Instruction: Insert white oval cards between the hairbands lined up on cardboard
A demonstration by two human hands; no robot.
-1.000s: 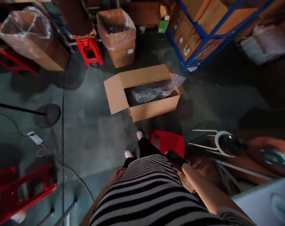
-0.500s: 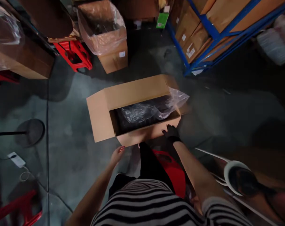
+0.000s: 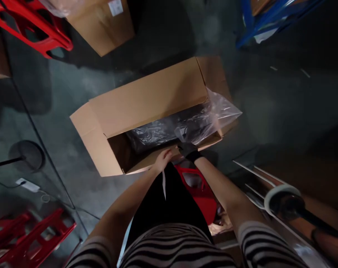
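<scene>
A long open cardboard box lies slantwise on the floor in front of me, its flaps spread out. Inside is a dark bundle in clear plastic, and a loose plastic bag end spills over the right side. My bare left hand has its fingers bent over the box's near edge. Close beside it, my right hand in a black glove is curled at the same edge, against the plastic; what its fingers grip is hidden. A thin white strip hangs below my left hand; I cannot tell whether it is held.
Behind the box stand a red stool and another carton. A blue rack foot is at the upper right. On the left are a round black base, a power strip and cables. A red stool sits by my leg.
My view has come closer to the box. My left hand has moved right and up onto the near edge. My right hand has shifted left along it, so both are now side by side.
</scene>
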